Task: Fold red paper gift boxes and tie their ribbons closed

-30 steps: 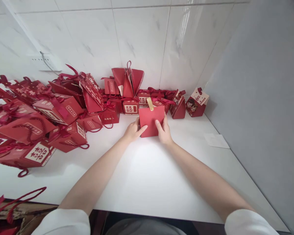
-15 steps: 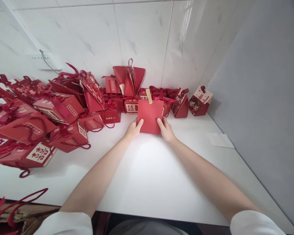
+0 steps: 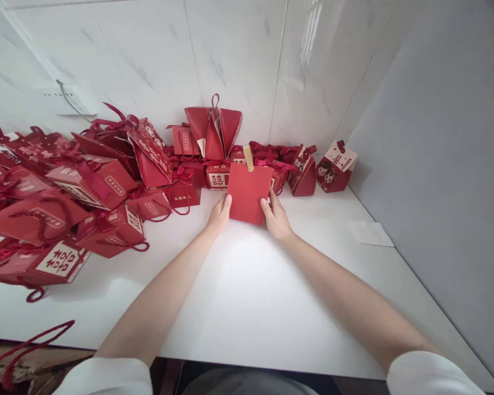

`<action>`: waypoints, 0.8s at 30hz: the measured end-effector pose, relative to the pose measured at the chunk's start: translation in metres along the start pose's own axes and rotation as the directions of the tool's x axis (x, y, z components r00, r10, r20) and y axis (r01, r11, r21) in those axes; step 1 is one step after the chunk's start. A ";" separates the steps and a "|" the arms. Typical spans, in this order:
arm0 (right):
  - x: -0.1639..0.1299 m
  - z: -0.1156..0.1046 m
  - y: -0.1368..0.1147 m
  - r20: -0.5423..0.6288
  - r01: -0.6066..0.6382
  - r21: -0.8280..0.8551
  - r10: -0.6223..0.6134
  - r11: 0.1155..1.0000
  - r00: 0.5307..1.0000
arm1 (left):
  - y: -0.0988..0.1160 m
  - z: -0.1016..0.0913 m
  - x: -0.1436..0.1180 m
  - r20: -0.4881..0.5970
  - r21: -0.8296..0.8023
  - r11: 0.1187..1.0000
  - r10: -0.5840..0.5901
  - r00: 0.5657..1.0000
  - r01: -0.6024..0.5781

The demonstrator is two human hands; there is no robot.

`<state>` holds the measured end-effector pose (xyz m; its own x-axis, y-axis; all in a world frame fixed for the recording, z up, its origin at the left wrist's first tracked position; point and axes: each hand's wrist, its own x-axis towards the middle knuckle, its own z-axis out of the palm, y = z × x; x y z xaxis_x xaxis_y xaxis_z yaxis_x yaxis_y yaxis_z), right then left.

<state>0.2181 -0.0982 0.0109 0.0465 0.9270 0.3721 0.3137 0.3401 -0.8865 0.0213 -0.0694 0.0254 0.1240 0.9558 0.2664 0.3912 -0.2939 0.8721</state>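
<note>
Two bare hands hold one plain red square paper box with a gold tab at its top edge (image 3: 248,192), standing upright on the white desk (image 3: 247,296) just in front of the row of goods along the tiled wall: the left hand (image 3: 219,215) is clamped on its lower left edge with the thumb laid up the front face, and the right hand (image 3: 276,218) is clamped on its lower right edge, thumb on the front and fingers wrapped behind. The box stands near the desk's back edge, touching or nearly touching a small red cube box with a white double-happiness label (image 3: 218,177) behind it (I cannot tell which). To the left sprawls a heap of red gift bags with cord handles and ribbons (image 3: 78,192), some tipped on their sides; behind stands a tall red folded-petal box (image 3: 214,126), and to the right a tilted red box with a cartoon couple on it (image 3: 333,167). A white paper slip (image 3: 370,233) lies flat near the grey side wall. As a judgement, the risks lie in the thin card and the crowding: squeezing the lower corners too hard could crease or buckle the panel, and pushing it further back could knock the cube box or snag the loose ribbons, toppling the leaning pieces.
</note>
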 end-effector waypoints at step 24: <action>0.004 -0.002 0.002 -0.085 -0.136 0.091 0.144 0.986 0.986 | -0.003 0.006 -0.001 0.034 -0.095 0.991 0.102 0.994 -0.099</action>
<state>0.2211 -0.0943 0.0114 0.1716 0.9495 0.2628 0.2164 0.2239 -0.9503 0.0256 -0.0693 0.0200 0.1940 0.9201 0.3402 0.2883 -0.3850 0.8767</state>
